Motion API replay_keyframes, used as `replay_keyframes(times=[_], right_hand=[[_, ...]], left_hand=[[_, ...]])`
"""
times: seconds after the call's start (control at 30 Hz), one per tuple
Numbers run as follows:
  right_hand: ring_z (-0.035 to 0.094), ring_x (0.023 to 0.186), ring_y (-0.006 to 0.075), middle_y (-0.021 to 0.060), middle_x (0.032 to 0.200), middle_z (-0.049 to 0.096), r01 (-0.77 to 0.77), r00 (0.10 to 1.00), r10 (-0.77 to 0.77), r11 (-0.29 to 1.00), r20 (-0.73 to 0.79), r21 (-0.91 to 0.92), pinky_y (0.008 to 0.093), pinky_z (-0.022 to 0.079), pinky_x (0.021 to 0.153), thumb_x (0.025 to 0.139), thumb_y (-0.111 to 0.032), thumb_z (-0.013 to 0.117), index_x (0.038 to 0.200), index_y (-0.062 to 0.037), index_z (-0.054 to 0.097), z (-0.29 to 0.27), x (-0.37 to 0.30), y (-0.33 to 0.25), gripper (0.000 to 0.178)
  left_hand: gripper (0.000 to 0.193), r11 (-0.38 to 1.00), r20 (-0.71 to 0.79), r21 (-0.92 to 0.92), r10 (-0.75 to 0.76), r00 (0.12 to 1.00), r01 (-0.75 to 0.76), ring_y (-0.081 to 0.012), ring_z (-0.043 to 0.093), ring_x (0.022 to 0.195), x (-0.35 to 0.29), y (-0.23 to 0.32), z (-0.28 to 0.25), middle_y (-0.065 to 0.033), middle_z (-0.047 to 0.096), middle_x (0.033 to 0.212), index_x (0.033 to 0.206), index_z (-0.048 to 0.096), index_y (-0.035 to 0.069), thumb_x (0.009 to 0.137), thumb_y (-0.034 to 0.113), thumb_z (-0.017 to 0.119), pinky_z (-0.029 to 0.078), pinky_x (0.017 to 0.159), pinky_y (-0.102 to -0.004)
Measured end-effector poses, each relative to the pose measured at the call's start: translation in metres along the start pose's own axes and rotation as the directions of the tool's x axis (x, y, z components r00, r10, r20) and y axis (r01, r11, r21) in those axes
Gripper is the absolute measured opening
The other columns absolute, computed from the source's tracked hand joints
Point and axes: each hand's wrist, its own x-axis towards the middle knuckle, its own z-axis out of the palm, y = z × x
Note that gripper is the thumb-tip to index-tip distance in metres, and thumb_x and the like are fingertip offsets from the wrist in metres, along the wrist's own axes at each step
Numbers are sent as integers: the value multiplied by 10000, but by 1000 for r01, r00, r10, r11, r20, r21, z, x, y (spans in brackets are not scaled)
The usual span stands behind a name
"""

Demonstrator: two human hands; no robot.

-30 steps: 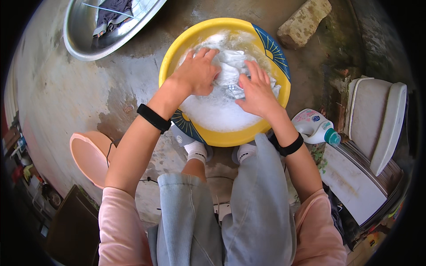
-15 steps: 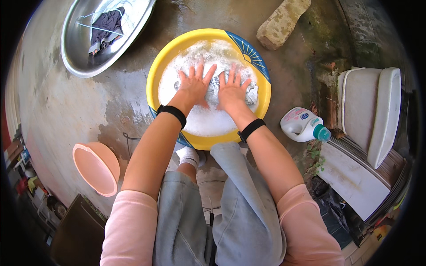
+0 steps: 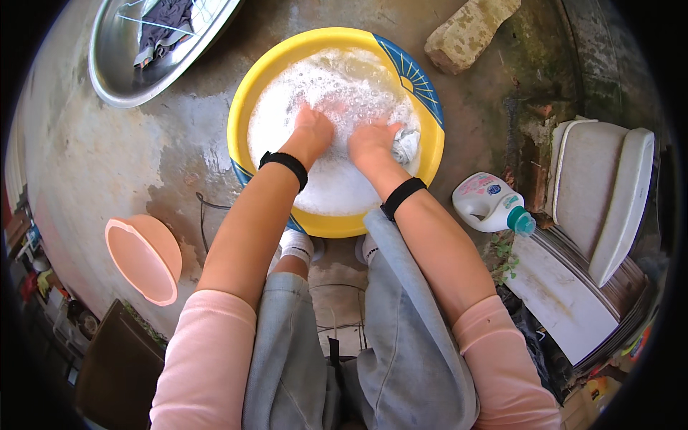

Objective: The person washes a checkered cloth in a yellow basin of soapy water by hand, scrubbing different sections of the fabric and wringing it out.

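A yellow basin (image 3: 247, 93) with blue patterned patches on its rim holds water thick with white suds (image 3: 326, 192). My left hand (image 3: 314, 130) dips into the foam left of the middle, its fingers under the surface. Beside it on the right, my right hand (image 3: 373, 140) is also sunk in the suds, most of its fingers hidden. A wet, light grey cloth (image 3: 406, 146) shows above the foam against the right hand's outer side. Whether either hand grips cloth below the surface is hidden.
A metal basin (image 3: 107, 80) at far left holds a dark garment (image 3: 163, 30) and a blue hanger (image 3: 155, 24). A peach plastic basin (image 3: 147, 258) lies tipped at left. On the right are a white detergent bottle (image 3: 481, 201) with a teal cap, a stone block (image 3: 469, 36) and a white ceramic piece (image 3: 609, 193).
Both hands were spread flat on the foam and cloth; now their fingers have sunk into the suds. Less of the cloth shows. The view has shifted slightly.
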Motion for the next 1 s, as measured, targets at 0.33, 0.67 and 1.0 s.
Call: replay_keyframes(times=[0.33,0.67,1.0], right_hand=[[644,1064,386,298,1185,614,70,997,-41,813,-63,577,416,504,921,816,-222,659,1297,55,510,-16,-10,26,575],[215,1459,392,229,1593,141,410,855,-341,906,-390,107,469,289,1159,541,-225,936,1536,-95,198,-64,-38,46,1246],[289,1447,308,145,1567,293,318,948,-317,947,30,-52,432,245,1164,525,-348,935,1519,-120,254,-62,-5,17,1227]], left_hand=[[654,982,-693,-178,-79,716,-64,-264,510,1243,-4,-23,-20,-61,487,1400,1403,458,316,839,21,607,431,1008,-452],[1330,767,-100,-634,-214,972,103,-497,245,1412,-47,-37,-26,-258,161,1580,1563,95,117,572,503,893,312,1077,-658],[1238,868,31,-490,-71,997,77,-426,329,1405,-25,7,0,-230,326,1537,1501,312,10,575,657,818,321,1115,-516]])
